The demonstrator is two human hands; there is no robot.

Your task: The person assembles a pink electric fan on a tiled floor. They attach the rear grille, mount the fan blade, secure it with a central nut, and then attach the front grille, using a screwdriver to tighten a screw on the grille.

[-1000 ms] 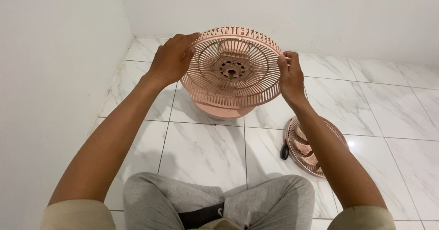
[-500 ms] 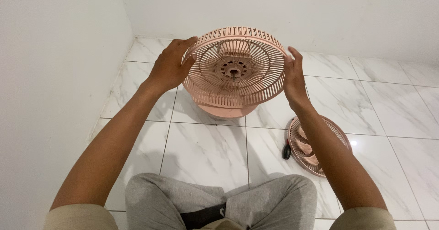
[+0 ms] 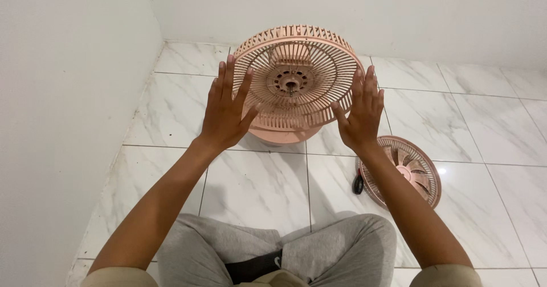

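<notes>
Two hands [image 3: 293, 116] flanking fan grille [image 3: 296, 79], perhaps touching.

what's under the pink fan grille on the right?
A black tool handle pokes out from the left edge of the grille; its tip is covered. Pink blades show through the grille. Below it lies marble floor tile.

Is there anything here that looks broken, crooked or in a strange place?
The pink fan is in pieces. Its rear grille stands tilted on the base between the open left hand and right hand; the front grille lies apart on the floor.
</notes>
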